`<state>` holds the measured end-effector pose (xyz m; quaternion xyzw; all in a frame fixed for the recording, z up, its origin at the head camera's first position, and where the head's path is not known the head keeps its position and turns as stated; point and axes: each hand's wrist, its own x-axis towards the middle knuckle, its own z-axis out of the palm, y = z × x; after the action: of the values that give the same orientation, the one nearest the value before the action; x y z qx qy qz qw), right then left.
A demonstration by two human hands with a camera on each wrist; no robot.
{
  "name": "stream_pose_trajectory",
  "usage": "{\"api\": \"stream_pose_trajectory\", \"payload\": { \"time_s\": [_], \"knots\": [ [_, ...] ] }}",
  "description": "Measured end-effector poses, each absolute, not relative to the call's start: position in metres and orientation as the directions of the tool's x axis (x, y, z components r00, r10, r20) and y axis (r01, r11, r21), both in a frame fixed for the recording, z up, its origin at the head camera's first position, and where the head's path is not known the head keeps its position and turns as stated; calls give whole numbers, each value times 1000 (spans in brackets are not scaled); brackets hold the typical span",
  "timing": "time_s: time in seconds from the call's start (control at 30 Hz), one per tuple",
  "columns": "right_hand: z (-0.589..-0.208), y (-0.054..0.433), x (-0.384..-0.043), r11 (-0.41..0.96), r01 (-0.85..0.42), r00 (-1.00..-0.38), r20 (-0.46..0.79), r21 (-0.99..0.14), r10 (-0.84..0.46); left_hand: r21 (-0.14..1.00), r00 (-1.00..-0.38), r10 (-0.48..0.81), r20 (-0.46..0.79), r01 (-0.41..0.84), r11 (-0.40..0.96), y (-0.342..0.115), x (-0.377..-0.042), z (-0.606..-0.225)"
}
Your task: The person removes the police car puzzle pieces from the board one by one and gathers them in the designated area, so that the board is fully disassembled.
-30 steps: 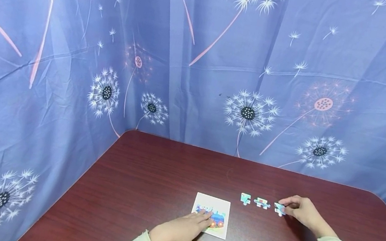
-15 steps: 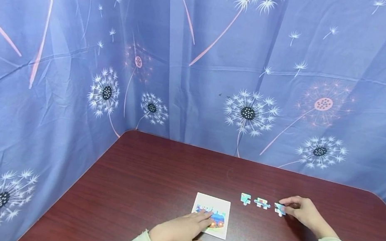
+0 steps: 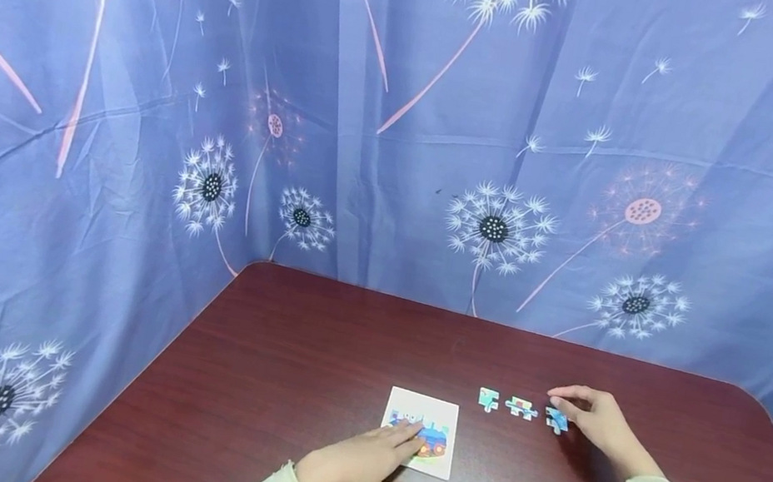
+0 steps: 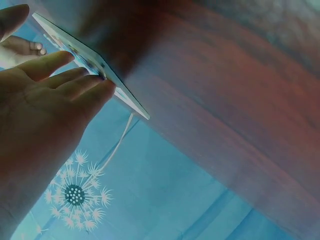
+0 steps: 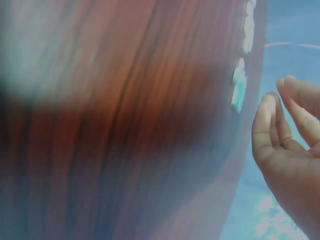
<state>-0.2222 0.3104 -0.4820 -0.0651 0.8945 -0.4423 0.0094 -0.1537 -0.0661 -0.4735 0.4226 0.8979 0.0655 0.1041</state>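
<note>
- Left hand (image 3: pixel 359 460): fingers extended, fingertips resting on the white square puzzle board (image 3: pixel 425 405), which lies flat on the wood-grain table (image 3: pixel 310 338); a blue vehicle is printed on it.
- Right hand (image 3: pixel 597 418): fingers loosely bent, grasping nothing, just beside the rightmost jigsaw piece (image 3: pixel 556 421); fingertip contact is hard to judge.
- Middle jigsaw piece (image 3: pixel 522 407) and leftmost jigsaw piece (image 3: pixel 488 399): in the same row, right of the board.

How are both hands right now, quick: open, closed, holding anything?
Left hand: open, resting on the picture card.
Right hand: open, loosely curved and holding nothing, beside the rightmost puzzle piece.
</note>
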Motion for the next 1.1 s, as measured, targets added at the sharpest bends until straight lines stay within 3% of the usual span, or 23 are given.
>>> {"api": "stream_pose_trajectory", "payload": {
  "time_s": [0.37, 0.8, 1.1],
  "knots": [
    [-481, 267, -226, 518, -206, -971, 109, -830, -212, 185, -629, 766, -132, 744, 642, -66, -152, -479],
    [-479, 210, -230, 446, -277, -938, 139, -851, -317, 139, -570, 809, -146, 798, 587, -68, -137, -475],
    [-479, 175, -232, 398, -385, -868, 180, -832, -463, 127, -557, 819, -137, 810, 572, -69, -136, -477]
  ]
}}
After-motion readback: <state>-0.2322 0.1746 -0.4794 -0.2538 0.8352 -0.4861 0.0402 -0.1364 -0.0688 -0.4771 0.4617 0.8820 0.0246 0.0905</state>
